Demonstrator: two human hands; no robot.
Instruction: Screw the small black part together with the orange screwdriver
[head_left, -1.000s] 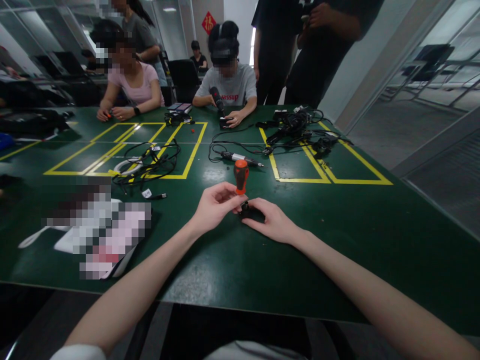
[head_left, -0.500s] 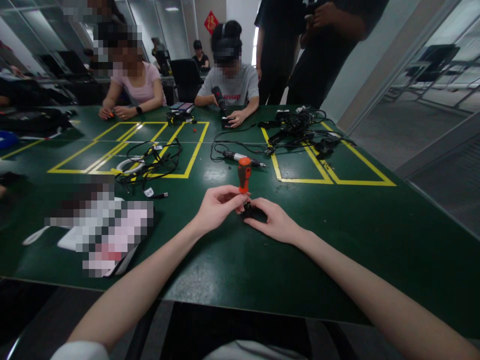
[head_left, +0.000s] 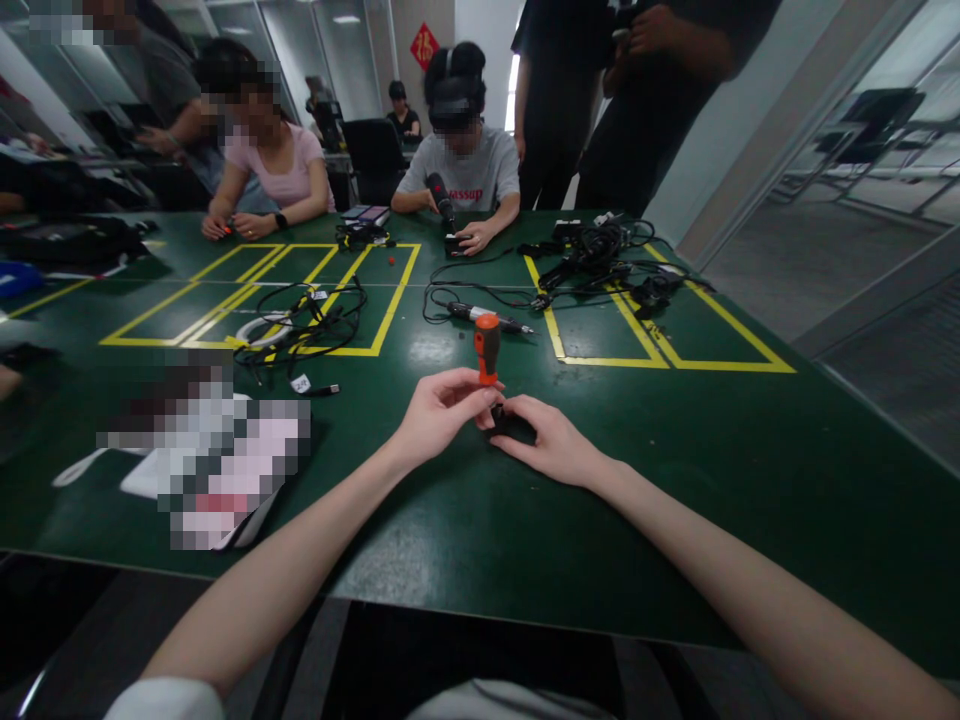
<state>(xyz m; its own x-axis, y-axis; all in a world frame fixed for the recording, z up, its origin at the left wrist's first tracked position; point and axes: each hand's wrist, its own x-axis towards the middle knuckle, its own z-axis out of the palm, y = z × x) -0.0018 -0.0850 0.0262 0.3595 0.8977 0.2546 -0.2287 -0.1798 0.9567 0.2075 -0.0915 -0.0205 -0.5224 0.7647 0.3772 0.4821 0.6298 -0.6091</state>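
An orange and dark grey screwdriver [head_left: 487,350] stands upright, handle up, in front of me. The fingers of my left hand [head_left: 448,412] pinch it just below the handle. Under its tip, a small black part [head_left: 511,424] lies on the green table [head_left: 420,540]. My right hand [head_left: 553,440] curls round the right side of that part, thumb and fingers on it. The screwdriver's tip and the part's details are mostly hidden by my fingers.
Beyond my hands lies a grey and black electric screwdriver [head_left: 491,318]. Tangled cables [head_left: 307,320] are at the left, more black cables [head_left: 600,260] at the back right. Pouches [head_left: 247,470] lie left of my arm. Across the table, a person holds a black power tool [head_left: 441,200].
The screwdriver's handle has turned about its axis, with my left fingers still on it. My right hand holds its place. A standing person has come into view at the back left.
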